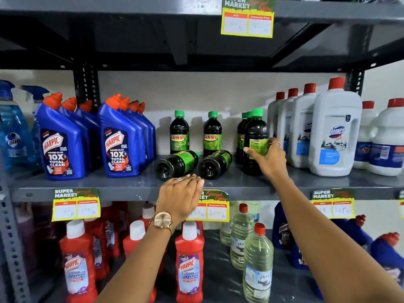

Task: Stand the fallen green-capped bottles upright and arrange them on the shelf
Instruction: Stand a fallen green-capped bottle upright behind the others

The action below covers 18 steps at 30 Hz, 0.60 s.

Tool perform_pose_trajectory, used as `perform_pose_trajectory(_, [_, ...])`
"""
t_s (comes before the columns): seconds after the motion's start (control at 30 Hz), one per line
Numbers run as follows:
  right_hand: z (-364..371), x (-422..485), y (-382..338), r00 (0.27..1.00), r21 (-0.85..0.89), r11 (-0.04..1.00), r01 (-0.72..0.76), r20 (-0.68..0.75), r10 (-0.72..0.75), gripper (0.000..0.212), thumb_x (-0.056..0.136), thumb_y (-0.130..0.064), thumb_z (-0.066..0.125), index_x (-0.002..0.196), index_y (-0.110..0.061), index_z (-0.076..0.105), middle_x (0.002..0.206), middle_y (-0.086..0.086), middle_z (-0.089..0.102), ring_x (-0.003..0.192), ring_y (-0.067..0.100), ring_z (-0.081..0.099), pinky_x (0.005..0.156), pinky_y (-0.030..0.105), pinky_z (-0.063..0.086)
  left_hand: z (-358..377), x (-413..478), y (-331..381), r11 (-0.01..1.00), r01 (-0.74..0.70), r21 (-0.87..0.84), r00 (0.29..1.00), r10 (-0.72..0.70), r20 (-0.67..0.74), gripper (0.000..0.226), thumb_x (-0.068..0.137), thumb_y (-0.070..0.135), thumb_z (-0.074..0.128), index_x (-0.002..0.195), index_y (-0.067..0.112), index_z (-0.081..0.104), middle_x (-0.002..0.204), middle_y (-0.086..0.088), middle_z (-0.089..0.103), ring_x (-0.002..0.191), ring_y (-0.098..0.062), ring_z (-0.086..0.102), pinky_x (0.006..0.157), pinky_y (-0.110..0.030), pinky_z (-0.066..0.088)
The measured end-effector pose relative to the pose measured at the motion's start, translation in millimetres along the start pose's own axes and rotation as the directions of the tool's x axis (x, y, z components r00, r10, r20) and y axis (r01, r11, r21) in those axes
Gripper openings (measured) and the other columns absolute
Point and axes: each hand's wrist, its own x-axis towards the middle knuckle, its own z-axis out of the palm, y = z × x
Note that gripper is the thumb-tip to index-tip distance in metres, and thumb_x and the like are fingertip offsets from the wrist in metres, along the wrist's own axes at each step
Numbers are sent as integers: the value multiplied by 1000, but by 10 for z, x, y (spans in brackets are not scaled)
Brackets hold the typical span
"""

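Two dark green-capped bottles lie on their sides on the grey middle shelf (218, 182), bases toward me: the left fallen bottle (175, 164) and the right fallen bottle (215, 164). Behind them two more stand upright, one at the left (179, 133) and one at the right (212, 133). To the right a short row of these bottles stands upright. My right hand (267, 159) grips the front upright bottle (254, 136) of that row around its label. My left hand (182, 194) hovers at the shelf's front edge just below the left fallen bottle, fingers together, holding nothing.
Blue Harpic bottles (119, 141) crowd the shelf left of the green-capped ones. White Domex jugs (334, 132) stand to the right. Price tags (75, 204) hang on the shelf edge. Red cleaner bottles (189, 263) and clear bottles (258, 265) fill the shelf below.
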Motion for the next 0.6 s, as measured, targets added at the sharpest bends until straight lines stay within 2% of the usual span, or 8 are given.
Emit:
perform_pose_trajectory(0.13, [-6,69,54,977,152,975,-160,163,135,60,69,-25,78,119,-1,54,115,13,64,113,30,60,90,36,48,-19,-2,14,1000,3,-3,1000,-3,-8,39,93,28,41,83,13,76,85,-1,77,82,-14,73,67,-29,55])
perform_pose_trajectory(0.23, [-15,81,102,966,166,965,-201,195,168,47,67,-22,77,109,-3,66,111,16,71,108,31,64,86,36,50,-8,12,18,1000,17,-5,1000,-17,-15,37,93,27,43,81,13,76,84,-1,77,80,-15,73,66,-29,56])
perform_pose_trajectory(0.3, [-7,63,82,976,75,982,-172,149,160,59,66,-33,83,113,-5,62,112,13,69,104,29,64,85,36,52,2,14,16,1000,28,0,999,-28,-26,36,92,26,45,78,13,75,81,-1,77,77,-15,73,65,-29,55])
perform_pose_trajectory(0.37, [10,61,62,982,-13,989,-145,116,146,74,63,-43,85,118,-4,55,117,13,64,109,30,61,94,42,52,13,15,14,1000,28,0,999,-28,-39,36,93,26,45,75,14,74,76,0,76,71,-16,72,61,-29,54])
perform_pose_trajectory(0.47, [30,88,57,973,-59,989,-135,179,144,75,65,-38,83,124,-3,53,123,14,62,117,31,57,100,42,47,43,9,7,999,34,5,998,-33,-58,36,93,25,45,73,14,72,72,0,75,67,-17,70,58,-30,53])
perform_pose_trajectory(0.53, [25,108,89,962,-18,985,-171,212,171,60,68,-29,77,119,-3,58,119,13,65,113,29,59,85,32,48,74,10,6,999,43,6,997,-43,-67,36,93,26,44,72,14,72,71,1,75,65,-17,70,58,-30,52])
perform_pose_trajectory(0.57, [20,113,106,963,-10,984,-177,205,176,56,69,-26,76,116,-2,60,116,13,66,111,29,61,78,29,48,86,10,7,999,48,2,996,-48,-73,37,93,26,44,72,14,72,71,1,74,65,-17,70,58,-30,52])
perform_pose_trajectory(0.6, [20,111,116,965,-20,984,-176,193,176,56,69,-26,78,116,-2,60,116,13,66,110,29,61,76,29,49,93,7,6,999,52,-2,995,-52,-81,37,93,26,44,72,14,71,70,1,74,64,-16,70,58,-30,51])
